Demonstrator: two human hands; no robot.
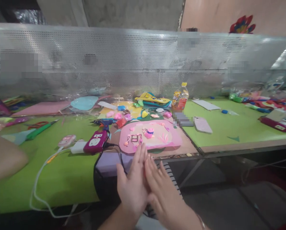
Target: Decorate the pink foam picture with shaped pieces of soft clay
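Observation:
My left hand (134,185) and my right hand (163,188) are pressed palm to palm in front of the table edge, fingers stretched forward. A trace of red shows between the palms; whatever lies there is mostly hidden. Just beyond my fingertips is a pink board with rounded corners (126,131), decorated with small clay-like shapes. Among these are a pink and blue piece (149,132) and a pink leafy shape (164,138). Behind the board lie several small colored lumps, including a yellow one (145,113) and a red packet (121,123).
Left of the board are a purple power strip (95,142) with a white plug and cable, a glue gun (103,123) and a green cutter (41,130). A bottle (180,97) and a phone (202,125) stand to the right. Another person's arm (6,153) enters at left.

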